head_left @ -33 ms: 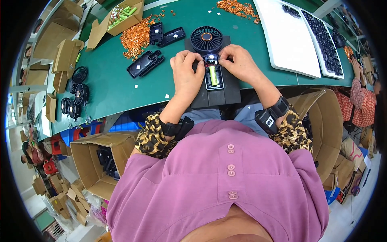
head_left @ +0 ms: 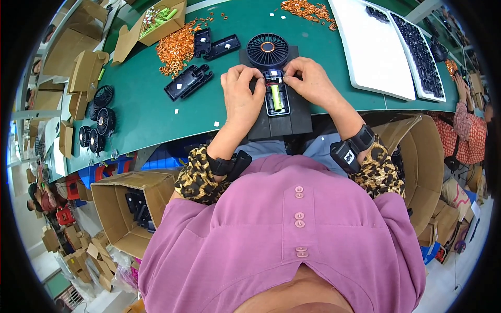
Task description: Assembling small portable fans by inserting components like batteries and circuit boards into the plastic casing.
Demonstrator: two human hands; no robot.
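Observation:
A black handheld fan (head_left: 267,50) lies face up on a dark block (head_left: 295,117), its handle shell (head_left: 285,108) uncovered. Inside the handle sit a green battery cell (head_left: 276,97) and, above it, a small white part and reddish wires. My left hand (head_left: 243,94) is closed at the left edge of the handle, just below the fan head. Opposite it, my right hand (head_left: 311,82) pinches at the right edge, thumb and forefinger together. Any tiny piece between the fingertips is too small to make out.
Left of the fan lie black handle shells (head_left: 189,82) and a heap of copper-coloured rings (head_left: 175,49). A box of green cells (head_left: 159,21) stands behind. Several fans (head_left: 105,121) sit at far left. White foam trays (head_left: 373,52) lie right. Cardboard boxes (head_left: 128,208) flank my lap.

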